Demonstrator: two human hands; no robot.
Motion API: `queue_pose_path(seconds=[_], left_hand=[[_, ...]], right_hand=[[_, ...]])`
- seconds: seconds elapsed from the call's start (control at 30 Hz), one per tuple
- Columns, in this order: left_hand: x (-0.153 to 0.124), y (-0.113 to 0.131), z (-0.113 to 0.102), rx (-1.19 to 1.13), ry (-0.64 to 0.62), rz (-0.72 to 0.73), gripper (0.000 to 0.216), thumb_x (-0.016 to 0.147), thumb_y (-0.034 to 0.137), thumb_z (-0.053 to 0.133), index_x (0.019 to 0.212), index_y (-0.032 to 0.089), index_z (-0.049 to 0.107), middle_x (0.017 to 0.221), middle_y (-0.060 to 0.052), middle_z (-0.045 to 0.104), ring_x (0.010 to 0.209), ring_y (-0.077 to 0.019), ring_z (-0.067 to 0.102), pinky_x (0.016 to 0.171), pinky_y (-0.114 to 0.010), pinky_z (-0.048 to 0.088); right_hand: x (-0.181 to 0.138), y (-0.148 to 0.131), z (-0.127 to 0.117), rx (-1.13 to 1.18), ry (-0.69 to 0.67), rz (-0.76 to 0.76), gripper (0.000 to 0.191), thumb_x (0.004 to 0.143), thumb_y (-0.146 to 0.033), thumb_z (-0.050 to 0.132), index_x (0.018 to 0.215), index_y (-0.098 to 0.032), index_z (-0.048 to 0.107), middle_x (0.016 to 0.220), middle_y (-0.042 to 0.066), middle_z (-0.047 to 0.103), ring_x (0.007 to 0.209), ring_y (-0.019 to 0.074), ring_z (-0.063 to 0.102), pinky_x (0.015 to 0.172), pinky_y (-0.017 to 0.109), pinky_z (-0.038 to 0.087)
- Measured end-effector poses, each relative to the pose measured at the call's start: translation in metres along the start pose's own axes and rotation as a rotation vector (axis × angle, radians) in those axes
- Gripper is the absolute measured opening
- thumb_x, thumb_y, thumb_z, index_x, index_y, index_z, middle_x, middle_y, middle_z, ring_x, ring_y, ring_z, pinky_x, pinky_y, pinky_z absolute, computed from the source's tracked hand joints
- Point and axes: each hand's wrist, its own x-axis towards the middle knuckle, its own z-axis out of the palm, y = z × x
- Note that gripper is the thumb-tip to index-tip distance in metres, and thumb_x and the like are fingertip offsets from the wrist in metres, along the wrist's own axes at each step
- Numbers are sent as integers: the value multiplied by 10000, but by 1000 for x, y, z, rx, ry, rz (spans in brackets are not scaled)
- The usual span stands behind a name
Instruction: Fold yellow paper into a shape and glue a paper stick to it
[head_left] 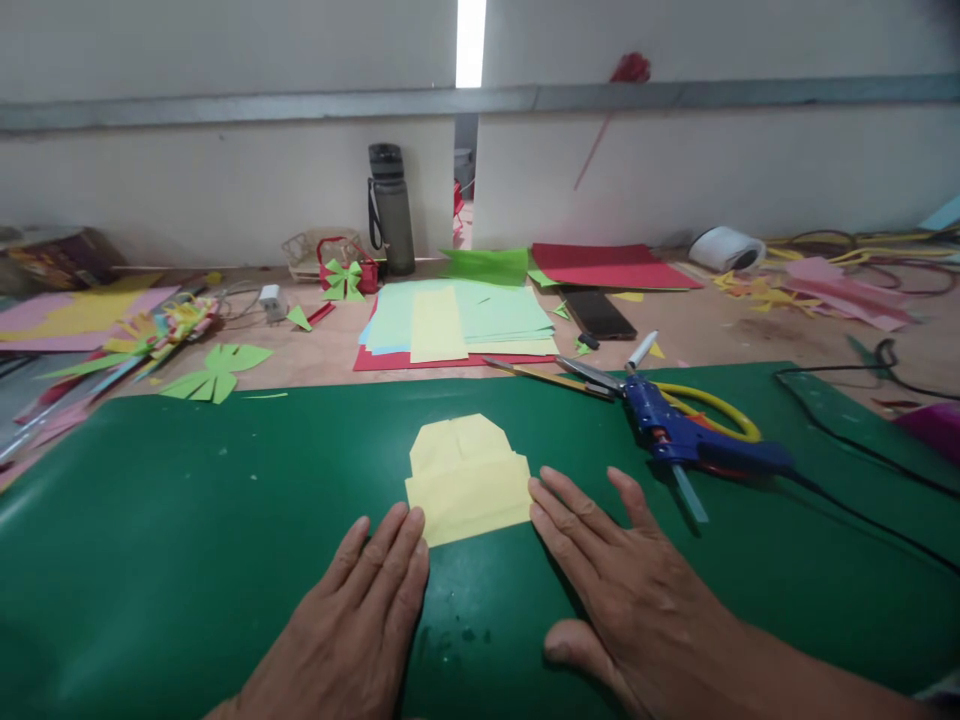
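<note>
A folded pale yellow paper [466, 478] lies on the green cutting mat [187, 500] in front of me. My left hand [352, 620] rests flat on the mat, fingers stretched out, its fingertips touching the paper's lower left corner. My right hand [622, 580] also lies flat and open, fingertips at the paper's right edge. Neither hand holds anything.
A blue glue gun [690, 435] with a black cord, yellow-handled scissors [675, 395] and a pen lie right of the paper. Behind the mat sit a stack of coloured sheets [457, 322], a black phone [598, 314], a dark bottle [391, 208], green paper shapes [216, 370] and paper scraps.
</note>
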Motion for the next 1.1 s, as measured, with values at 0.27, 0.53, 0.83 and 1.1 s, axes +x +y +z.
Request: queue_pose_path(seconds=[0.27, 0.53, 0.83, 1.1], left_hand=[[19, -6, -9, -143, -14, -89, 917, 743, 747, 360, 1411, 129, 241, 1336, -173, 462, 1205, -366, 394, 1046, -578, 180], [43, -8, -12, -177, -81, -31, 888, 743, 764, 318, 1386, 152, 305, 1367, -144, 420, 1253, -364, 310, 1041, -615, 48], [20, -18, -8, -26, 12, -60, 824, 758, 730, 376, 1341, 148, 388, 1451, -104, 340, 1367, -357, 82, 1071, -518, -56], [11, -20, -5, -22, 61, -6, 716, 834, 589, 431, 1336, 81, 378, 1411, -140, 398, 1369, -334, 136, 1097, -476, 2]], right_hand=[[11, 3, -5, 100, -57, -14, 543, 889, -429, 414, 1300, -75, 447, 1391, 152, 425, 1317, 330, 284, 1025, 565, 65], [36, 2, -2, 310, -215, -67, 656, 883, -557, 358, 1385, -135, 329, 1445, 137, 337, 1319, 377, 260, 961, 669, 179], [16, 10, 2, 155, -37, 9, 482, 906, -423, 415, 1296, -142, 454, 1356, 65, 492, 1296, 319, 308, 1023, 556, -53], [14, 12, 6, 149, 23, -7, 405, 911, -356, 414, 1243, -142, 504, 1325, 60, 527, 1284, 277, 347, 1046, 518, 7]])
